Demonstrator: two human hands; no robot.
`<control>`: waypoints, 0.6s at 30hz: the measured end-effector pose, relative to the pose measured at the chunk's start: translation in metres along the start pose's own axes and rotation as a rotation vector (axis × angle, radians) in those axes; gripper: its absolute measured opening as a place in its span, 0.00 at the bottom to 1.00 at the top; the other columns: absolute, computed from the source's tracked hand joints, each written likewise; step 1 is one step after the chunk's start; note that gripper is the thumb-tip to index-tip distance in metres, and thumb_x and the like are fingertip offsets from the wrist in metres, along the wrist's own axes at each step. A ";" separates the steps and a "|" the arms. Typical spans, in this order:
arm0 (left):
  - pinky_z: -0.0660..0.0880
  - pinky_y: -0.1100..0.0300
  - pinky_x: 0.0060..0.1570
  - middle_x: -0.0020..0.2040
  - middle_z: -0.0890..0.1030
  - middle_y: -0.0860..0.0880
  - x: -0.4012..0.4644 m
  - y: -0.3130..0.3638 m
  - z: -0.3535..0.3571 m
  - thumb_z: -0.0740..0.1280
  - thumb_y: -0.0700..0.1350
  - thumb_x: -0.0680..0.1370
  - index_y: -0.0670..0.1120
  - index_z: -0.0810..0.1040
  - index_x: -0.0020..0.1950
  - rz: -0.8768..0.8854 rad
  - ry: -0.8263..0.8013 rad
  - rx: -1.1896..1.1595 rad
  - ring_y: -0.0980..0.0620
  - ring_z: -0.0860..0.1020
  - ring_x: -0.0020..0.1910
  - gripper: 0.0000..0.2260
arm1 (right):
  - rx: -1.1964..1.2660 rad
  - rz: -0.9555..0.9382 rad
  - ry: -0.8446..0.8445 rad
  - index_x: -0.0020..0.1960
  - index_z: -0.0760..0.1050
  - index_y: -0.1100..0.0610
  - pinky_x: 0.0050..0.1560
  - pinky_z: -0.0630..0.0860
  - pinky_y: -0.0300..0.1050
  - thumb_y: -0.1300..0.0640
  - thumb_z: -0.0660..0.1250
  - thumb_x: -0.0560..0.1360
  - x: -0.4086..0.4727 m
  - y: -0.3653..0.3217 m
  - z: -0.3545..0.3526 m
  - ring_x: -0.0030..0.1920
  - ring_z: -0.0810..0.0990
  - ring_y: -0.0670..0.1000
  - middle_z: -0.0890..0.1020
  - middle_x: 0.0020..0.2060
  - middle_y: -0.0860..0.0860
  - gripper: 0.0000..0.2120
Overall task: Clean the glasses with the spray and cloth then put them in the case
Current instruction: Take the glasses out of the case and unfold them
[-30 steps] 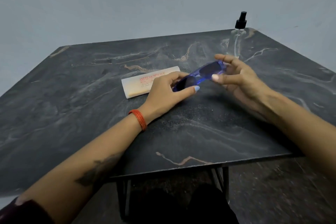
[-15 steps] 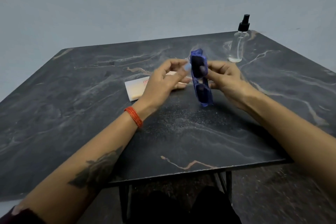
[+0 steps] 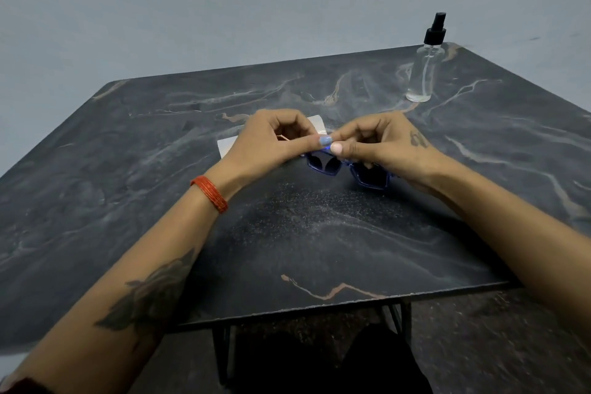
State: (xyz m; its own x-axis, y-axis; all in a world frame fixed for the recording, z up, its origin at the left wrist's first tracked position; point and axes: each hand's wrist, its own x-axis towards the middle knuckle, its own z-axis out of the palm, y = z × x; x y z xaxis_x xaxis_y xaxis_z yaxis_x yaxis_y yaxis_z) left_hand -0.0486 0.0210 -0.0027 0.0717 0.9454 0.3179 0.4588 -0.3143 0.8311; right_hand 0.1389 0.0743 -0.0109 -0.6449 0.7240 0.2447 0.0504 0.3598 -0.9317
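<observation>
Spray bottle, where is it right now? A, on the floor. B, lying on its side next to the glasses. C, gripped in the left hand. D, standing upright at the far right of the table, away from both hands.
D: the spray bottle stands upright near the table's far right corner, untouched, while both hands hold the glasses.

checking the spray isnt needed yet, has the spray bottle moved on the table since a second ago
No. The spray bottle stands upright at the same far right corner of the table, by the same pale vein; only the camera shifted. Both hands are on the glasses.
</observation>
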 end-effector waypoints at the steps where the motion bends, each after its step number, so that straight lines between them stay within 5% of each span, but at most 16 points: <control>1: 0.71 0.61 0.37 0.36 0.81 0.44 0.000 0.000 -0.002 0.73 0.48 0.69 0.42 0.81 0.40 -0.012 -0.035 0.035 0.52 0.76 0.35 0.09 | 0.001 0.018 -0.019 0.45 0.82 0.59 0.29 0.67 0.35 0.53 0.72 0.66 0.000 0.000 -0.001 0.33 0.73 0.51 0.80 0.33 0.59 0.11; 7: 0.71 0.58 0.43 0.40 0.82 0.43 0.000 -0.003 -0.008 0.71 0.47 0.69 0.45 0.82 0.41 -0.059 -0.230 0.097 0.52 0.76 0.39 0.06 | 0.038 0.183 -0.145 0.52 0.80 0.62 0.35 0.75 0.35 0.62 0.63 0.77 0.001 0.002 -0.012 0.37 0.79 0.47 0.84 0.40 0.56 0.09; 10: 0.70 0.59 0.43 0.40 0.82 0.44 0.002 -0.004 -0.014 0.71 0.50 0.67 0.45 0.83 0.41 -0.076 -0.181 0.078 0.51 0.75 0.40 0.09 | 0.030 0.199 -0.241 0.55 0.79 0.59 0.52 0.76 0.35 0.67 0.61 0.76 0.000 -0.003 -0.026 0.49 0.82 0.48 0.85 0.47 0.53 0.12; 13: 0.70 0.69 0.38 0.35 0.81 0.56 0.004 -0.006 -0.017 0.71 0.46 0.69 0.46 0.82 0.39 -0.085 -0.148 0.049 0.60 0.74 0.35 0.04 | -0.005 0.191 -0.268 0.55 0.79 0.56 0.63 0.69 0.42 0.61 0.64 0.72 -0.004 -0.005 -0.037 0.59 0.78 0.50 0.83 0.54 0.52 0.13; 18: 0.68 0.66 0.34 0.32 0.80 0.56 0.003 -0.010 -0.019 0.70 0.48 0.67 0.46 0.82 0.38 -0.099 -0.123 -0.075 0.59 0.71 0.33 0.06 | 0.157 0.217 -0.308 0.55 0.79 0.58 0.44 0.75 0.35 0.64 0.65 0.72 -0.009 -0.005 -0.042 0.50 0.81 0.47 0.84 0.50 0.54 0.13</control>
State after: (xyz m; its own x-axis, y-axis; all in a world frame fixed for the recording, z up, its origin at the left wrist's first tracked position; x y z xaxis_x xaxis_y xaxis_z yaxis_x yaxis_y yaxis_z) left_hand -0.0697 0.0253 -0.0013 0.1394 0.9741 0.1779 0.4019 -0.2198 0.8889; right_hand 0.1768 0.0911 0.0027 -0.8314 0.5548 -0.0313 0.1082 0.1065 -0.9884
